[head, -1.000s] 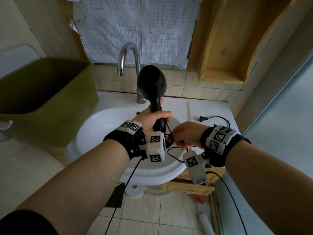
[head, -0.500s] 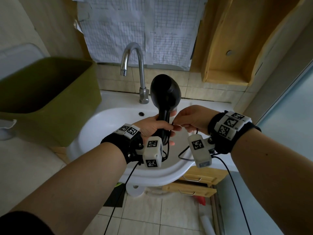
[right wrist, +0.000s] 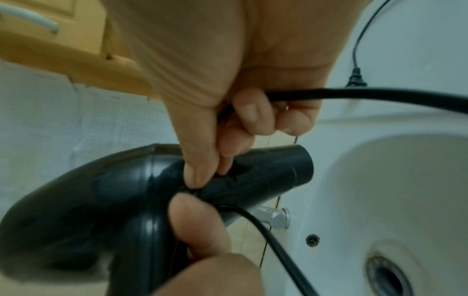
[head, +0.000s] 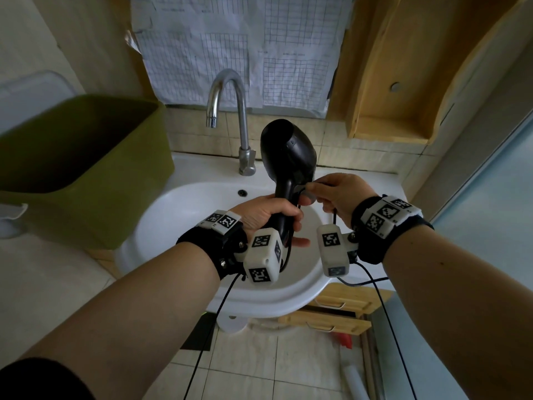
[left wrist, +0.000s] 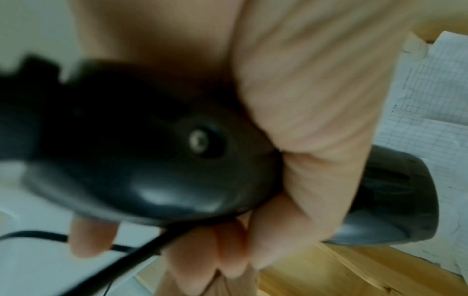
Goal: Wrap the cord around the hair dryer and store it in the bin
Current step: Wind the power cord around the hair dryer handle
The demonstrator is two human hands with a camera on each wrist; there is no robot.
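Left hand (head: 266, 213), at the centre of the head view, grips the handle of a black hair dryer (head: 287, 157), fingers curled round it, one finger sticking out straight below. That dryer stands upright above a white sink (head: 184, 203), its rounded body near the chrome tap (head: 230, 122) in the upper middle of the frame. Right hand (head: 339, 193), just right of the handle, pinches the black cord (right wrist: 380, 95) between thumb and curled fingers, pressing it against the dryer where handle meets body. From the right wrist view, the cord runs out of this hand toward the right edge of the frame, and its plug (right wrist: 356, 79) lies on the sink's rim at upper right. A green bin (head: 86, 157) sits open at the left of the frame, beside the sink. Gridded paper sheets (head: 230, 47) hang on the wall behind the tap.
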